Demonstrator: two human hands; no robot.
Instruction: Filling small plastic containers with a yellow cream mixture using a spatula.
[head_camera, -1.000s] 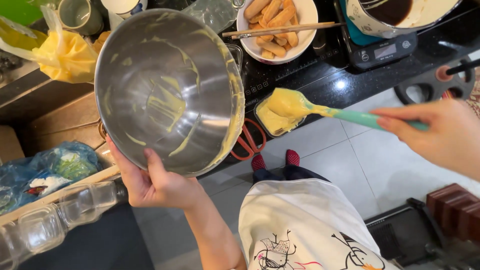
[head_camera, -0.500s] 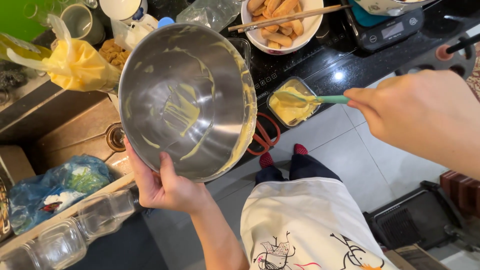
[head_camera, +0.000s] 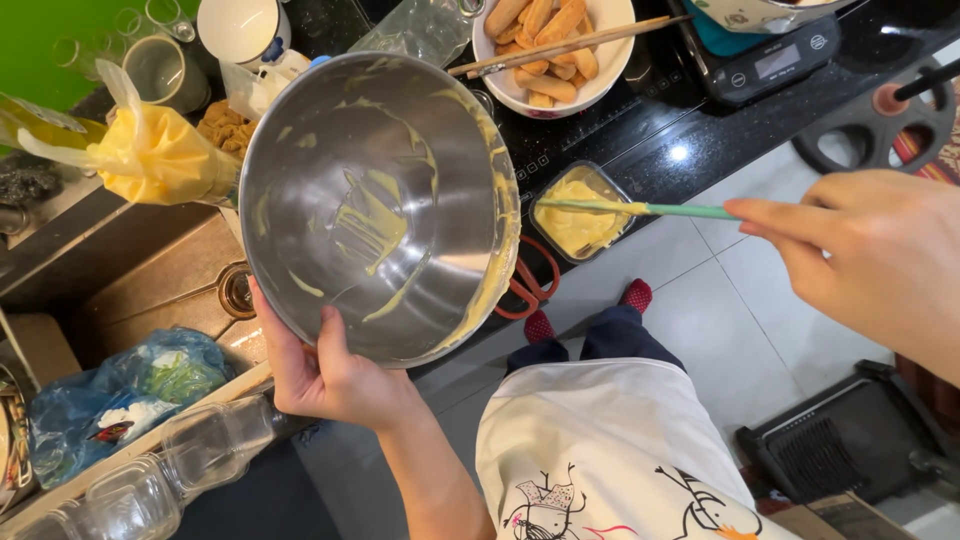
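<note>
My left hand (head_camera: 330, 375) grips the rim of a large steel mixing bowl (head_camera: 375, 205), tilted toward me and smeared inside with yellow cream. My right hand (head_camera: 865, 255) holds a spatula (head_camera: 640, 209) with a green handle and a cream-coated blade. The blade lies over a small square glass container (head_camera: 578, 215) filled with yellow cream, which stands on the black counter (head_camera: 700, 135) just right of the bowl.
A white bowl of finger biscuits (head_camera: 548, 45) with chopsticks across it sits behind the container, a kitchen scale (head_camera: 770, 55) to its right. Orange scissors (head_camera: 525, 285) lie at the counter edge. A yellow piping bag (head_camera: 150, 155), cups (head_camera: 165, 70) and a blue plastic bag (head_camera: 120, 385) are at left.
The spatula moved left from mid-air down over the glass container. The bowl shifted right and closer, with my left hand still under its rim.
</note>
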